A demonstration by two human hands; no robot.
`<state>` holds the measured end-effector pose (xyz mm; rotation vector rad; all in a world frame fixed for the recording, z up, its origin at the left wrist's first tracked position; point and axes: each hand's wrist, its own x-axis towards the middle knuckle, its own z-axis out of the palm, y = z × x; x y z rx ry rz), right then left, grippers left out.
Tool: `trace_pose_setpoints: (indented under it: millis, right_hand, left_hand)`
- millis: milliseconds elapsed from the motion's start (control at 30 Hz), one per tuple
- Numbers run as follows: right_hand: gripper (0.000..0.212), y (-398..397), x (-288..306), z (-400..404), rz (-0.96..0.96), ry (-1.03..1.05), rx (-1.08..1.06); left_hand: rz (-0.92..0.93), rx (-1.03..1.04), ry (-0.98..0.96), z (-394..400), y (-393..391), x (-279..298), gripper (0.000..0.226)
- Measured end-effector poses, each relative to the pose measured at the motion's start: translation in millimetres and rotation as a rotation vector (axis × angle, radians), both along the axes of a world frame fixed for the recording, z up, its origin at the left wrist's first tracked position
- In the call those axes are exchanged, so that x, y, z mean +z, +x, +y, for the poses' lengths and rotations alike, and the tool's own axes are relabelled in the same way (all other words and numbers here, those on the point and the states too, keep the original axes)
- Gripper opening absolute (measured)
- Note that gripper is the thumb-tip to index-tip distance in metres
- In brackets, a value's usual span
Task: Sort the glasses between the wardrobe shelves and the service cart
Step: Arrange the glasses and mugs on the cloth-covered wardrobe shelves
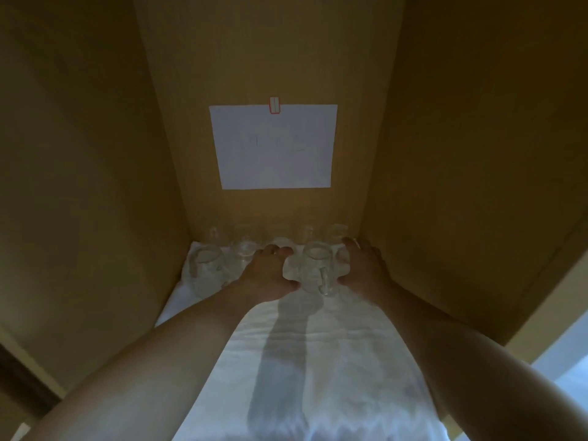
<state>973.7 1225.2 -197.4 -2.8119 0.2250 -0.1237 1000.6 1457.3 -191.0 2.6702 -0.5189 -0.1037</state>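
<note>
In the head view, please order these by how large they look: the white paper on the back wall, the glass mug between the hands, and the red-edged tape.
1. White paper, clearly the largest.
2. Glass mug, though it stands nearer the camera.
3. Red-edged tape, by far the smallest.

Dim tan wooden walls (95, 154) enclose the space, a white paper sheet (273, 148) taped to the back panel.

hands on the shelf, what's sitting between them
In the head view, a clear glass mug, handle toward the camera, stands on the white cloth between the left hand and the right hand.
</note>
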Motion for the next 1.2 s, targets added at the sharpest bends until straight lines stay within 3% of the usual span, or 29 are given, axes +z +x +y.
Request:
trace_pose_setpoints:
  millis: [333,667,1200]
  right_hand:
    - [0.092,-42,-1,25,-0.081,-0.029,-0.084]
    - [0.091,-97,-19,41,0.028,-0.120,-0.128]
    - [0.083,-160,7,46,-0.026,-0.182,0.175]
  left_hand:
    - [0.009,-0.094,-0.014,1,-15,-5,0.082]
    - [-0.029,-0.185,0.081,6,-53,-23,0.084]
    - [-0.103,0.073,0.118,15,-164,16,0.082]
